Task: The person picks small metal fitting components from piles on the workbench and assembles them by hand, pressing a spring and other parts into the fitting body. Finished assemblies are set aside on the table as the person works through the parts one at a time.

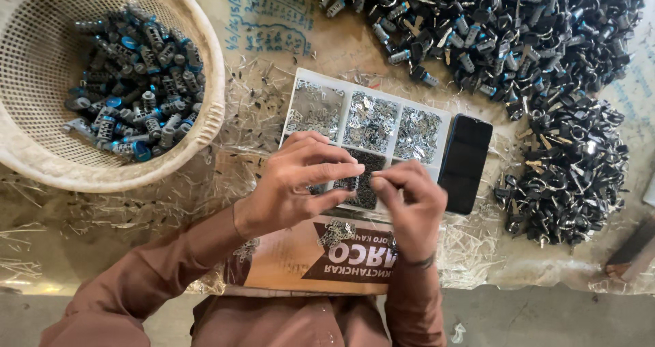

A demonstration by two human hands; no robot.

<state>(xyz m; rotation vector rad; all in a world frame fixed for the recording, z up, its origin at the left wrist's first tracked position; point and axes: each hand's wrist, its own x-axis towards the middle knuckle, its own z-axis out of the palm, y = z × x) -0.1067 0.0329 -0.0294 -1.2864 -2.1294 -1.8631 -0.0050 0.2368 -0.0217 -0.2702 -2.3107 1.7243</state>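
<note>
My left hand (297, 183) and my right hand (409, 200) meet over a white compartment tray (368, 81) filled with tiny metal pieces. The fingertips of both hands pinch together near the tray's front compartments. What they hold is too small to make out. Both wrists come out of brown sleeves.
A cream plastic basket (205, 115) with several grey and blue cylinders stands at the left. A large heap of dark small locks with rings (532, 40) covers the top right. A black phone (465, 161) lies beside the tray. A printed brown card (321, 255) lies under my hands.
</note>
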